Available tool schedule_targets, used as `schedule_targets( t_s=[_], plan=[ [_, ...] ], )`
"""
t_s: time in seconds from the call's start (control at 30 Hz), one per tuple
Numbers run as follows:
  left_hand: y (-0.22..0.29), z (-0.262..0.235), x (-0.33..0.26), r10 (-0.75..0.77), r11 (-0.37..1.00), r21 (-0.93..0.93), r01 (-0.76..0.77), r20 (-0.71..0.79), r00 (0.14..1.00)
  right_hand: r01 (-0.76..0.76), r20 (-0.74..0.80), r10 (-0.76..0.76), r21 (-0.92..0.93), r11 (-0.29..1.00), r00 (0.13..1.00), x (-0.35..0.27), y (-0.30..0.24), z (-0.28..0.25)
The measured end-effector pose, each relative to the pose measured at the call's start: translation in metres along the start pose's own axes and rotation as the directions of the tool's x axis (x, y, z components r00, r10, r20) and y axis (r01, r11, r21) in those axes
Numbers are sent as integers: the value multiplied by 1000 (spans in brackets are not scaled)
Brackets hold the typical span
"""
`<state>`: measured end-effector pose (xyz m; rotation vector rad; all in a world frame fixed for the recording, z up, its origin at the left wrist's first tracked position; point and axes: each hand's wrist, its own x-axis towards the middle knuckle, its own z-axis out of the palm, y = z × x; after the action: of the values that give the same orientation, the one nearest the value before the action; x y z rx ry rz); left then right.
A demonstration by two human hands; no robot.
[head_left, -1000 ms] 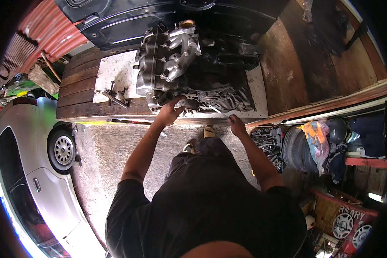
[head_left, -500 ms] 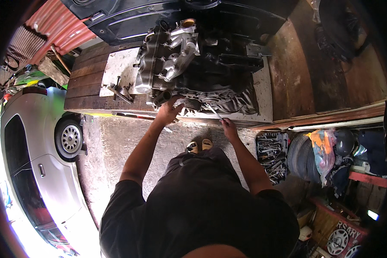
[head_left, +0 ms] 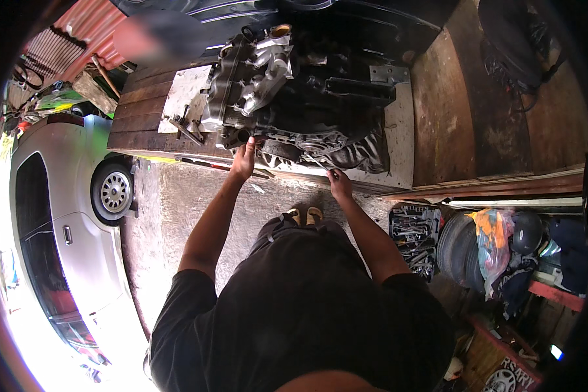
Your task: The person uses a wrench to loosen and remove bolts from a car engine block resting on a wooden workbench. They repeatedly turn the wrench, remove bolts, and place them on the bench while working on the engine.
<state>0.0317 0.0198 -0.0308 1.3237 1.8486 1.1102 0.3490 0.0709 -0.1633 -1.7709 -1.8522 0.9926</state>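
A car engine point(head_left: 294, 111) with a silver intake manifold point(head_left: 268, 72) lies on a white board at the bench edge. My left hand point(head_left: 244, 162) grips the engine's near side beside a dark round pipe opening point(head_left: 242, 135); some of its fingers are hidden behind the parts there. In my right hand point(head_left: 340, 184) is a slim metal wrench point(head_left: 319, 162), held closed at its near end. Its far end reaches the engine's near face, right of a dark round pulley point(head_left: 281, 151). Whether the wrench sits on a bolt is too small to tell.
Loose bolts and a metal tool point(head_left: 188, 130) lie left of the engine. A tool case point(head_left: 413, 235), tyres point(head_left: 460, 251) and a dark helmet point(head_left: 526, 232) stand at the right. At the left is a silver car point(head_left: 78, 209). A blurred shape point(head_left: 157, 39) shows behind the bench.
My left hand has drawn its spread fingers in against the engine's near side. The right hand and wrench have shifted slightly left and nearer the engine. A blurred shape has appeared at upper left.
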Motion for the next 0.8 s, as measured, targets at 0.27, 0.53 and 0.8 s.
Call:
schedule_targets(
  t_s=[0.27,0.53,0.8],
  plan=[
    [-12,11,5,5,984,-179,-7,-15,1000,-2,8,4,-230,973,1000,1,-11,-19],
    [9,6,-2,-38,937,-347,43,20,999,132,-3,-145,-394,910,989,-3,-45,-62],
    [10,18,-3,-92,909,-409,83,-2,996,397,244,-316,-645,653,917,9,-97,-113]
  ],
)
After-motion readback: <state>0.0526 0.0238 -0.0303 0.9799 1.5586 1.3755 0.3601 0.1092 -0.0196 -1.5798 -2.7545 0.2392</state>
